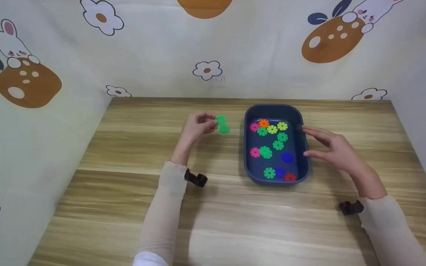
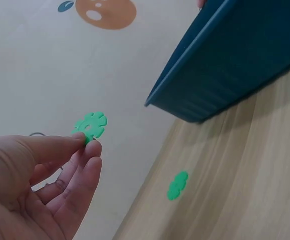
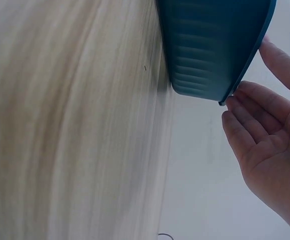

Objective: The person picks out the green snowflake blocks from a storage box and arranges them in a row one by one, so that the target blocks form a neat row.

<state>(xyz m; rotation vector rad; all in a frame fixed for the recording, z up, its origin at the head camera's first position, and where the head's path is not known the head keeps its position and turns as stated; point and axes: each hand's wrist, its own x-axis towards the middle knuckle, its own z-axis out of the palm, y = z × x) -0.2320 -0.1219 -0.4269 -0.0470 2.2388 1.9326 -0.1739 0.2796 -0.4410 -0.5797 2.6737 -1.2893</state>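
Observation:
My left hand [image 1: 200, 126] pinches a green notched plastic disc [image 2: 97, 121] between thumb and fingertips, left of the bin. On the table just beyond those fingers lies a second green disc [image 1: 224, 129]. The dark blue plastic bin [image 1: 249, 168] stands upright and holds several notched discs in pink, orange [image 1: 263, 123], yellow, green, blue and red [image 1: 290, 177], mostly lying flat. At the bin's right side is my right hand [image 1: 327, 146], its fingers extended and spread from the thumb, fingertips right at the rim [image 3: 257, 47].
The wood-grain table [image 1: 124, 207] meets a pale cloth backdrop [image 1: 154, 55] with rabbit and flower prints at the back and left. A plain pale wall [image 1: 420, 92] borders the right. Dark wrist mounts [image 1: 197, 179] sit on both forearms.

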